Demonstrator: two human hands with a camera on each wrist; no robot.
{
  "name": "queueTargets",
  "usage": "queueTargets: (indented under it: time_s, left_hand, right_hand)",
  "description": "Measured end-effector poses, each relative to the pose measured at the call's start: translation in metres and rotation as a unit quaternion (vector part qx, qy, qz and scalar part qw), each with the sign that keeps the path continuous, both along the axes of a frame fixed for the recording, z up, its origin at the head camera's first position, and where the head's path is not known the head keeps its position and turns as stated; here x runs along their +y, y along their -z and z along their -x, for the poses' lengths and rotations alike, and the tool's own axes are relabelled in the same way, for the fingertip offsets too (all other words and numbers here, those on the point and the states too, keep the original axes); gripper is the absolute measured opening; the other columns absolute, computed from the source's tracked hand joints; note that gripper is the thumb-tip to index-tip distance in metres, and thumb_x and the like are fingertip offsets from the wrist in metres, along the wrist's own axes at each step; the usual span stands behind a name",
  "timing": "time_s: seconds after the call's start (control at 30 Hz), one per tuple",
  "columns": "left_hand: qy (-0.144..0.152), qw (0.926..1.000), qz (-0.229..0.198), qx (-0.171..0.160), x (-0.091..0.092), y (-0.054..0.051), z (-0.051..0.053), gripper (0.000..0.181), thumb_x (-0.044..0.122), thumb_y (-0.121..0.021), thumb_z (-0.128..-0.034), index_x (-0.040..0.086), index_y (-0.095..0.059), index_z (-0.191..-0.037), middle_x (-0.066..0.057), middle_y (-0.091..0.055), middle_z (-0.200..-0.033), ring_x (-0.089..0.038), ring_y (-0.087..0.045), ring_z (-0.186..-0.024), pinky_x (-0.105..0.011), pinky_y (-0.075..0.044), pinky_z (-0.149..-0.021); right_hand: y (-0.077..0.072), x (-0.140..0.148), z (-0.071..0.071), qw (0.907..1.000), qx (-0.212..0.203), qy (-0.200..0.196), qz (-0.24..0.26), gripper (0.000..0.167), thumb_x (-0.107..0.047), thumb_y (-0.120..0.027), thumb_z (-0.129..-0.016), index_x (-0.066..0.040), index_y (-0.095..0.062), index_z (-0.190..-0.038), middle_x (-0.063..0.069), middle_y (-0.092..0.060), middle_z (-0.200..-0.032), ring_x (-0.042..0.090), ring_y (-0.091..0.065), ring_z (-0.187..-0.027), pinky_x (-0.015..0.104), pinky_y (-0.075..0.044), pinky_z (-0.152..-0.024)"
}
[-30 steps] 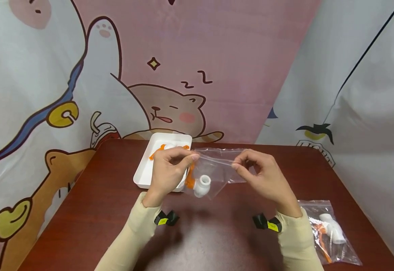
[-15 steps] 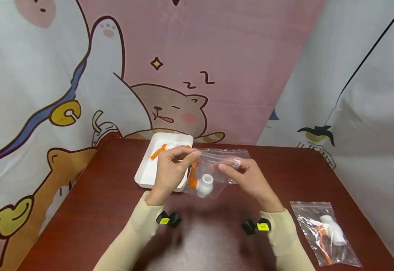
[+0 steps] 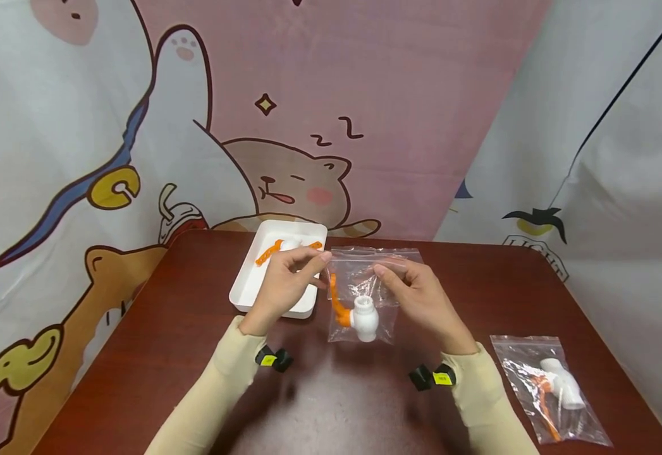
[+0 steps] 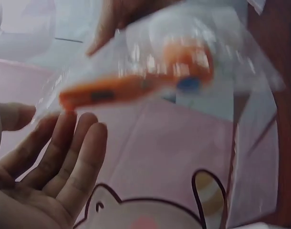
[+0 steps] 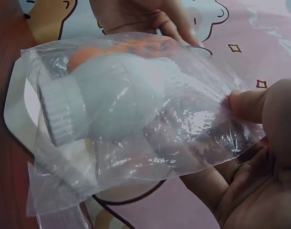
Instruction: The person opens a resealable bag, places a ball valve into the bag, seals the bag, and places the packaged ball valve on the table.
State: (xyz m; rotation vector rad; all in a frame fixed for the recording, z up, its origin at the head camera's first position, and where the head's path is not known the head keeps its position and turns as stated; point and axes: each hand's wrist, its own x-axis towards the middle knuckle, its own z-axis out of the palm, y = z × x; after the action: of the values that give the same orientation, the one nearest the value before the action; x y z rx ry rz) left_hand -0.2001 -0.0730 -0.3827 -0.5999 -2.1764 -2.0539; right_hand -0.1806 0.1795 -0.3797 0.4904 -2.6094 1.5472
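Observation:
In the head view a clear zip bag (image 3: 348, 287) hangs upright above the table, spread between both hands. Inside it lies a white plastic ball valve (image 3: 367, 319) with a ribbed end and a long orange handle (image 3: 336, 303). The left hand (image 3: 286, 284) pinches the bag's top left corner between thumb and index finger; its other fingers are loosely bent in the left wrist view. At the upper right, the right hand (image 3: 424, 303) pinches the bag, thumb (image 5: 248, 105) in front and fingers behind. The right wrist view shows the plastic creased under that thumb.
Behind the left hand stands a white tray (image 3: 245, 281) with orange-handled white parts (image 3: 270, 251) in it. Another clear bag (image 3: 413, 254) lies flat behind the held one. A filled bag (image 3: 558, 392) with a similar valve lies at the table's right.
The right hand has moved left along the bag's top and taken a new grip lower down. The bag has swung flat towards the camera, its valve shifting right. The left hand keeps its pinch.

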Motion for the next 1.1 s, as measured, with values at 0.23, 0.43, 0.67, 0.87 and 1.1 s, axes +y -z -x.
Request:
queueTargets:
  time_s: [0.23,0.43,0.67,0.87,1.1]
  left_hand:
    - [-0.007,0.9896,0.144,0.004,-0.018,0.022,0.012,0.020,0.025,-0.072,-0.0967,0.008,-0.079,-0.101,-0.011,-0.078,-0.092,-0.022,-0.074,-0.083,-0.034,-0.062,-0.073]
    - [-0.031,0.9593,0.276,0.053,-0.034,0.049,0.020,0.011,0.025,-0.077,-0.0921,0.015,-0.081,-0.097,0.003,-0.079,-0.091,-0.014,-0.072,-0.085,-0.030,-0.057,-0.077]
    - [-0.017,0.9316,0.362,0.026,-0.037,0.072,0.018,0.015,0.019,-0.077,-0.0901,0.007,-0.080,-0.098,-0.001,-0.077,-0.089,-0.012,-0.068,-0.084,-0.027,-0.055,-0.076]
    - [-0.029,0.9023,0.428,0.042,-0.033,0.081,0.013,0.005,0.016,-0.079,-0.0875,0.013,-0.081,-0.086,0.003,-0.077,-0.085,-0.010,-0.068,-0.081,-0.031,-0.055,-0.076]
    - [-0.050,0.8898,0.448,0.068,-0.031,0.086,0.011,0.008,0.010,-0.077,-0.0851,0.016,-0.080,-0.081,0.009,-0.067,-0.070,-0.008,-0.055,-0.066,-0.030,-0.048,-0.064]
  right_hand:
    - [0.000,0.024,0.000,0.9994,-0.013,0.017,-0.029,0.034,-0.038,-0.059,-0.105,-0.014,-0.073,-0.123,0.006,-0.072,-0.123,0.020,-0.064,-0.107,0.022,-0.054,-0.085]
    - [0.004,0.049,0.001,0.9967,-0.081,0.007,-0.004,0.044,-0.042,-0.056,-0.105,-0.008,-0.066,-0.131,0.012,-0.076,-0.116,0.014,-0.074,-0.097,0.027,-0.060,-0.079]
    - [0.014,0.079,0.002,0.9852,-0.164,-0.021,0.045,0.051,-0.037,-0.055,-0.106,0.001,-0.051,-0.141,0.019,-0.077,-0.111,0.020,-0.078,-0.093,0.038,-0.064,-0.076]
    - [0.027,0.106,0.003,0.9759,-0.211,-0.014,0.055,0.051,-0.036,-0.053,-0.107,0.008,-0.053,-0.133,0.016,-0.078,-0.107,0.019,-0.078,-0.092,0.042,-0.064,-0.075]
    - [0.040,0.135,-0.002,0.9653,-0.260,0.001,0.021,0.047,-0.040,-0.053,-0.107,0.002,-0.058,-0.127,0.007,-0.077,-0.107,0.019,-0.076,-0.093,0.040,-0.064,-0.077]
